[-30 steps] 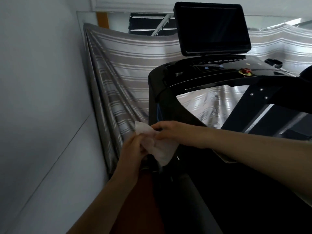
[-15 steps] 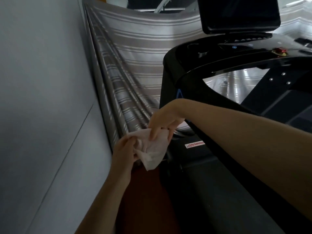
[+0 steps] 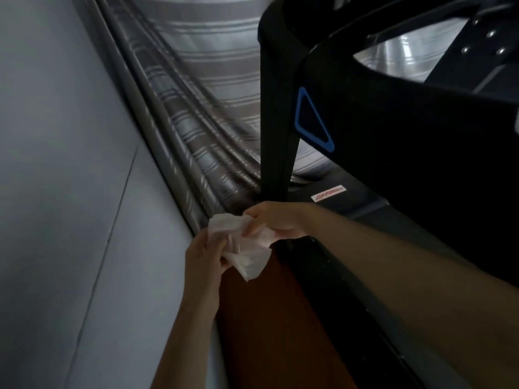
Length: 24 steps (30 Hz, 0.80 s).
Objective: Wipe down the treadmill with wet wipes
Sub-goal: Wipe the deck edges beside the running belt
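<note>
Wipe, white & crumpled, is just below the foot of the post, the treadmill's black upright. Both hands have it.

L hand is below & left of the post foot. Its grip is closed, w/ curled fingers pinching the wipe's left part, & a loose corner hangs down past them. R hand is right under the post foot. Its grip is closed too, w/ fingers curled over the wipe's top-right edge & knuckles toward the post. Can't tell if R hand touches the post, but it's v. close. R forearm runs off to the lower right of the post, across the side rail.

Just right of the post, on the frame, there's a blue triangle outline at about mid-height. A red-on-white label lies just right of the post foot, on the base, text too blurred to read. Up & far right of the post are four bolts on a black bracket.

Left of & behind the post hangs a striped curtain, grey w/ pale bands, its folds bunching down toward the post foot. Further left is a plain wall w/ a thin seam line. Below the post, btwn wall & rail, is a strip of brown floor, w/ the wipe's corner hanging above it. Scene is dim.
</note>
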### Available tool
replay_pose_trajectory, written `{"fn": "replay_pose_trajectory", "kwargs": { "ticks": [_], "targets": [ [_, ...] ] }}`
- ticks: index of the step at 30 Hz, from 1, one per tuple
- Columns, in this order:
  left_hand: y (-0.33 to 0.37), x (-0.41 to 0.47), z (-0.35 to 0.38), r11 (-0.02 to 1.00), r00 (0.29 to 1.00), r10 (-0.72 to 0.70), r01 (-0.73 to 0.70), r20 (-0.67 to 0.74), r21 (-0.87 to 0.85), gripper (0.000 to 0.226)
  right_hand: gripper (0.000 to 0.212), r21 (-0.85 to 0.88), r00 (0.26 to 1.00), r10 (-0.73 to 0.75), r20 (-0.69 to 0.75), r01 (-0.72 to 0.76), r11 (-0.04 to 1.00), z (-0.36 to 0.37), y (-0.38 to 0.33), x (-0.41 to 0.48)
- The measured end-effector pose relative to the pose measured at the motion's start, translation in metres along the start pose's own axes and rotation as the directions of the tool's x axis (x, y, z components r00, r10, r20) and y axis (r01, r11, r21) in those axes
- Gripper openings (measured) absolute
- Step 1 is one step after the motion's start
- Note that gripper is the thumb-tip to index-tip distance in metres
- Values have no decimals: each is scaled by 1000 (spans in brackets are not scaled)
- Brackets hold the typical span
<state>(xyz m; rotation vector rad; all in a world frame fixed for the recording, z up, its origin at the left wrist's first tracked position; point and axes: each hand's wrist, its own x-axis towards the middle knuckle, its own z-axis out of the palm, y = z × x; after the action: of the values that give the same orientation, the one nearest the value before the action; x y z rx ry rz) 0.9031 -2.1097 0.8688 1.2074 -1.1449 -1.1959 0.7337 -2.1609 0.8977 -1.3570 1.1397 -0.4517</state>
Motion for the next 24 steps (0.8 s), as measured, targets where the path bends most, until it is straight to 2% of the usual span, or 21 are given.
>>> {"fn": "replay_pose_trajectory", "kwargs": {
  "ticks": [4, 7, 9, 15, 18, 24],
  "targets": [
    [-20, 22, 4, 993, 998, -50, 47, 22, 107, 12, 21, 204, 1000, -6, 20, 2, 979, -16, 42, 20],
    [-32, 48, 11, 981, 996, -69, 56, 63, 188, 13, 38, 328, 1000, 17, 20, -23, 944, -30, 70, 43],
    [-43, 67, 16, 972, 992, -88, 66, 87, 226, 15, 38, 400, 999, 19, 46, -36, 916, -38, 84, 60],
    [-84, 127, 20, 960, 977, -187, 160, 98, 231, 18, 36, 437, 996, 67, 57, -85, 896, -64, 113, 120],
    [-105, 157, 19, 953, 974, -214, 190, 81, 235, 20, 43, 425, 992, 109, 65, -127, 896, -76, 127, 149],
    [-150, 209, 16, 933, 956, -289, 268, 56, 239, 16, 37, 443, 982, 178, 67, -189, 876, -85, 155, 190]
  ]
}}
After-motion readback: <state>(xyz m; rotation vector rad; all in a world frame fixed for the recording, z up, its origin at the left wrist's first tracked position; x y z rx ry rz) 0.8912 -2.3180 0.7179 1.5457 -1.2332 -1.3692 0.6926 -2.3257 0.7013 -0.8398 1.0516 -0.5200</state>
